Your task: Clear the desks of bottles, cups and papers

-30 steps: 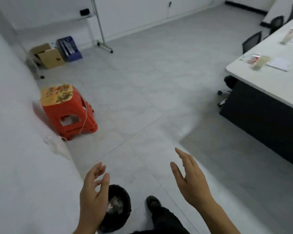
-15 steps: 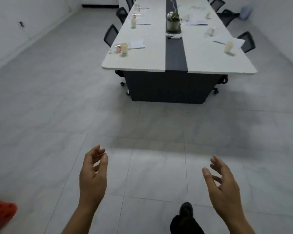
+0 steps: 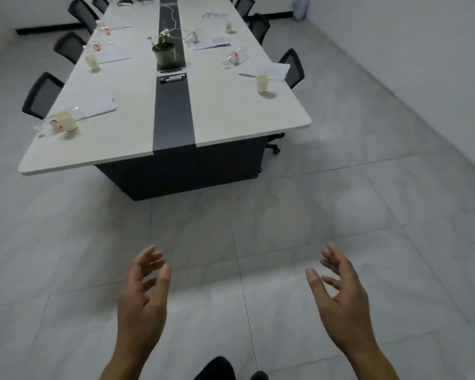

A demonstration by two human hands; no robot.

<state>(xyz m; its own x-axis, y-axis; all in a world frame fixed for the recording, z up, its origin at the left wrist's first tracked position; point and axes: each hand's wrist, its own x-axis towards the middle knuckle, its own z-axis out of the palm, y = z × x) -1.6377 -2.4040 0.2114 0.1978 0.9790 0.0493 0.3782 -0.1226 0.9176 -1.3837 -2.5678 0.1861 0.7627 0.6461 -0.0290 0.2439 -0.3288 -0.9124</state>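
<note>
1. Holds both hands out low over the grey tiled floor (image 3: 66, 270): left hand (image 3: 141, 294) with fingers loosely curled and thumb apart, gripping nothing; right hand (image 3: 340, 294) relaxed in the same way and likewise empty.
2. Shows a dark shoe (image 3: 217, 368) at the bottom edge, between the two wrists.
3. Faces the short end of a long white bench (image 3: 231, 113) with a dark stripe down its middle, well apart from the hands.
4. Finds at the near left corner an upright cream cup (image 3: 66, 122), with a crumpled bottle (image 3: 48, 127) bearing a red label lying against or just beside it, and a paper sheet (image 3: 96, 106) just behind.
5. Finds near the right edge a second cup (image 3: 262, 83), upright, beside loose papers (image 3: 266, 69), with a clear bottle (image 3: 235, 57) lying on its side beyond them.
6. Picks out dark markers (image 3: 172, 78) lying on the stripe, just in front of a potted plant (image 3: 165, 52).
7. Takes in, farther along the left side, a third cup (image 3: 91, 62) near another sheet (image 3: 111, 54); farther still, more cups, bottles and papers on both sides, too blurred to tell apart.
8. Catches black chairs (image 3: 41, 94) tucked along both long sides.
</note>
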